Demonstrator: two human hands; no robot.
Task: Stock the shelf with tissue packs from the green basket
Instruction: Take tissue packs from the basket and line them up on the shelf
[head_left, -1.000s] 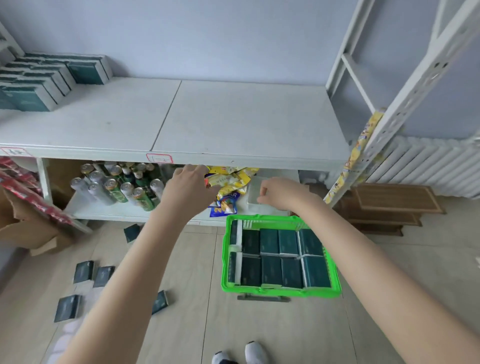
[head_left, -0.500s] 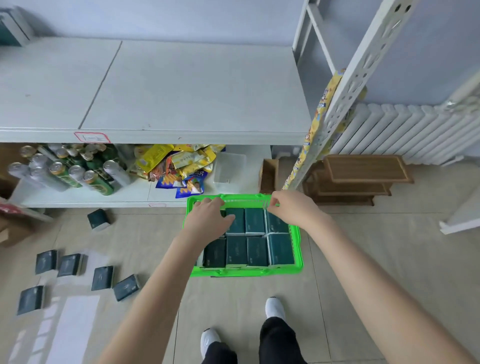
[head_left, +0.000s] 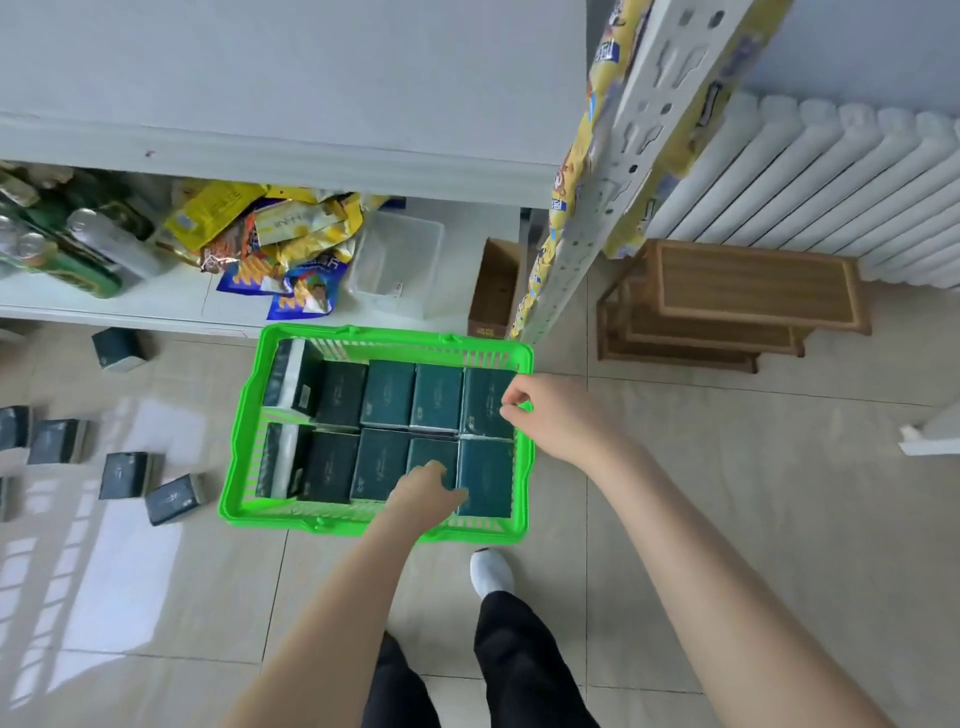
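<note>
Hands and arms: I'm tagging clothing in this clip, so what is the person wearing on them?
Nothing that shows. The left hand and the right hand carry no gloves or visible rings, and the arms behind them are bare to the frame edge: no sleeves, watch or bracelet. Lower down are black trousers and a white shoe.

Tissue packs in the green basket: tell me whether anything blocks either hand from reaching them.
Nothing visible does. The green basket is open-topped; the left hand is on a near-row tissue pack, the right hand at the far right pack.
</note>
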